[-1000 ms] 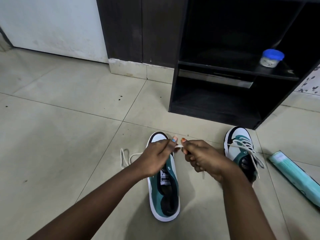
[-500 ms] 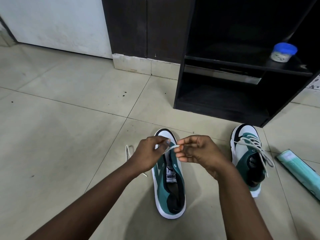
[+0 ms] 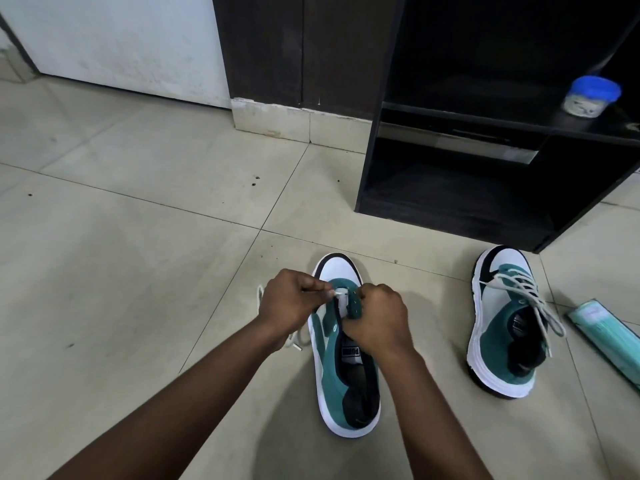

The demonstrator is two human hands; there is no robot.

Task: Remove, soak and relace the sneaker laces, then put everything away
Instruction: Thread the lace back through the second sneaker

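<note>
Bare tiled floor (image 3: 121,254) lies open leftward — rightward, laced sneaker (image 3: 502,323) and cabinet (image 3: 450,209) crowd.

- Unlaced sneaker (image 3: 341,386): teal upper, white toe panel, black toe-cap edge, white sole; black lining; white tongue label with black lettering.
- Lace (image 3: 294,341) beside it: off-white, with a white tip.
- Laced sneaker (image 3: 498,344): same teal, white and black scheme, white sole with a dark underside edge; off-white laces.
- Shelf unit (image 3: 450,202): black throughout.
- Jar (image 3: 593,97) on the shelf: blue lid, clear body with pale speckled contents.
- Flat packet (image 3: 604,336) at right: light teal with a darker teal edge.
- Floor (image 3: 138,237): beige tiles, thin dark grout lines, scattered dark specks.
- Wall (image 3: 121,39): white, faintly smudged.
- Panel (image 3: 298,50) beside the wall: dark brown.
</note>
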